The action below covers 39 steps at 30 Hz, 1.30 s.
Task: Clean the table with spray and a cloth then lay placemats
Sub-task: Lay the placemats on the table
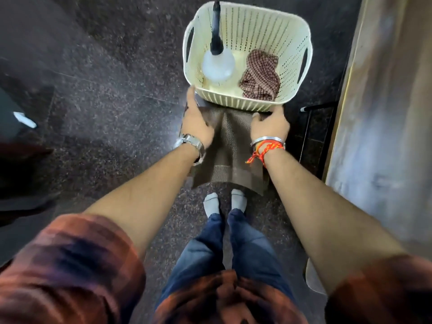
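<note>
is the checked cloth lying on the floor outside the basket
No, the crumpled brown checked cloth lies inside the cream slotted plastic basket, beside the clear spray bottle.

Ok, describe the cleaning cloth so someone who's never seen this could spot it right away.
Find the cream slotted plastic basket carried in front of the person, above the dark speckled floor. Inside, on its right side, lies the crumpled cloth, next to a clear spray bottle with a black nozzle. The cloth is the only soft thing in the basket, checked in brown and white.
</note>
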Each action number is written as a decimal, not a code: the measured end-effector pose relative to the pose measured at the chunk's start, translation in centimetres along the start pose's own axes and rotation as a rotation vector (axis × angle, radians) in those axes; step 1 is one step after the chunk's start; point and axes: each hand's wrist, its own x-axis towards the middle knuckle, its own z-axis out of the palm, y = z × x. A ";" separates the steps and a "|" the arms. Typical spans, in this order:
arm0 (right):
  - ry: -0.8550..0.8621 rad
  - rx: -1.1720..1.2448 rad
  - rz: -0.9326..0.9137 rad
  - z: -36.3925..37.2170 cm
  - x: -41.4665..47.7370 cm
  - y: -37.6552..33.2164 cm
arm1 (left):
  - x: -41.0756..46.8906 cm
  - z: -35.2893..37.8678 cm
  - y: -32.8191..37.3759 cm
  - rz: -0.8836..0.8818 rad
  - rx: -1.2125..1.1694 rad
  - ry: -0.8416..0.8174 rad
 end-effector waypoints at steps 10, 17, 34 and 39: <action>0.110 0.139 -0.244 -8.1 -5.5 -11.6 | -4.7 -9.0 7.0 0.087 0.001 0.211; 0.165 0.249 -0.399 -9.5 -5.9 -20.8 | -3.2 -16.6 12.2 0.179 -0.001 0.381; 0.451 0.401 -0.373 -1.1 -6.1 -41.9 | 15.7 -38.7 9.5 0.322 -0.284 0.346; 0.550 0.457 -0.348 -0.1 -2.1 -45.9 | 21.0 -38.7 14.7 0.427 -0.291 0.249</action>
